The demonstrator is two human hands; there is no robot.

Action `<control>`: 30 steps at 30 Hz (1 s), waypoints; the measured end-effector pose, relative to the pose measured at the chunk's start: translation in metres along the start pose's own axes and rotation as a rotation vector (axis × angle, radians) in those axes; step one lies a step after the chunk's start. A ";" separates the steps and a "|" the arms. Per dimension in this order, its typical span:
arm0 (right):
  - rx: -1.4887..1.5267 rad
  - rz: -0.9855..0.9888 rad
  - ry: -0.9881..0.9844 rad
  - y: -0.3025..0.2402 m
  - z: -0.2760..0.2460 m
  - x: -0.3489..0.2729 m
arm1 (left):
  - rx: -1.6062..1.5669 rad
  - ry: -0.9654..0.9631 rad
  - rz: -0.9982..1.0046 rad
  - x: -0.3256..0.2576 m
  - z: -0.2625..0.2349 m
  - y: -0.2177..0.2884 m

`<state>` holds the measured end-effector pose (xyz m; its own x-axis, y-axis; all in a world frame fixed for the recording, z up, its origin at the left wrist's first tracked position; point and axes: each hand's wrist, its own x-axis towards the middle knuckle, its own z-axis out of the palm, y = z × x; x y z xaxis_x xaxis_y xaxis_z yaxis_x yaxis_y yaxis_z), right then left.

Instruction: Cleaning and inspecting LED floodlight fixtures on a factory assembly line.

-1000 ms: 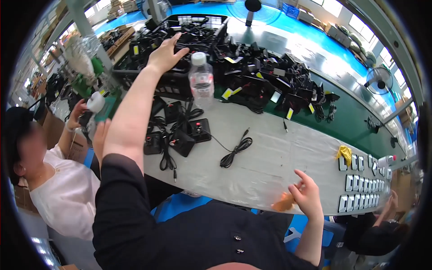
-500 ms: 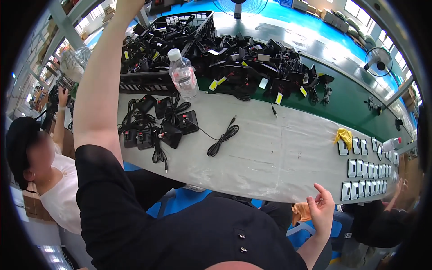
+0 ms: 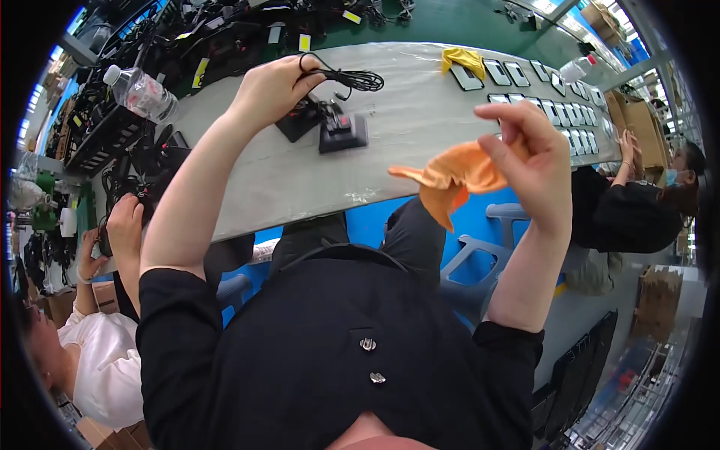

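My left hand [image 3: 274, 90] is over the table, its fingers pinched on a coiled black cable [image 3: 356, 79] with the loops sticking out to the right. Just below it are two black box-shaped devices, the nearer one [image 3: 343, 135] with a small red part on top; whether they rest on the table or hang from the cable I cannot tell. My right hand [image 3: 531, 154], at the table's front edge, holds an orange cloth [image 3: 457, 176] in its curled fingers. Its index finger points left, and the cloth droops beside the palm.
A clear plastic bottle [image 3: 142, 94] stands at the left by a black crate [image 3: 101, 139]. Black devices and cables are heaped along the far side. On the right lie a yellow cloth [image 3: 463, 60], rows of pale rectangular pieces [image 3: 559, 112] and another bottle [image 3: 577, 69]. Co-workers sit on both sides.
My left hand has come down from the upper left and now holds the coiled cable. My right hand has risen with the orange cloth. The whole view has shifted.
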<state>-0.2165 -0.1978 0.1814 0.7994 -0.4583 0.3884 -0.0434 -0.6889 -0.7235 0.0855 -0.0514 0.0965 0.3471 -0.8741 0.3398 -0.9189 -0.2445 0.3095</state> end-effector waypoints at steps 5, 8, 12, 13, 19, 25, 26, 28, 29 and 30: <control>-0.156 0.211 0.010 0.093 0.015 -0.023 | 0.057 0.406 0.059 -0.014 0.002 0.005; -0.552 0.338 -0.020 0.150 0.049 -0.059 | 0.221 0.574 0.347 -0.031 -0.002 0.058; -0.499 0.306 0.109 0.143 0.077 -0.066 | 0.056 -0.044 0.376 -0.089 0.034 0.111; -0.541 0.302 0.158 0.142 0.080 -0.063 | 0.140 -0.100 0.349 -0.093 0.044 0.109; -0.619 0.369 0.130 0.139 0.109 -0.048 | 0.306 -0.280 0.301 -0.085 0.064 0.102; -0.178 0.174 0.314 0.144 0.103 -0.063 | -0.076 -0.208 0.302 -0.103 0.048 0.093; 0.011 0.191 0.309 0.141 0.095 -0.063 | -0.246 -0.130 0.230 -0.101 0.034 0.093; 0.585 0.383 0.212 0.093 0.077 -0.062 | -0.917 -0.046 -0.043 -0.099 0.000 0.089; 0.635 0.337 0.145 0.074 0.070 -0.061 | -1.477 -0.149 -0.267 -0.101 -0.011 0.081; 0.682 0.287 0.073 0.059 0.064 -0.059 | -1.686 -0.015 -0.280 -0.104 -0.008 0.076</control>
<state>-0.2280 -0.1754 0.0786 0.7701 -0.6199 0.1508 0.1565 -0.0456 -0.9866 -0.0192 0.0243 0.0916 0.4405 -0.8909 0.1110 0.3691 0.2925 0.8822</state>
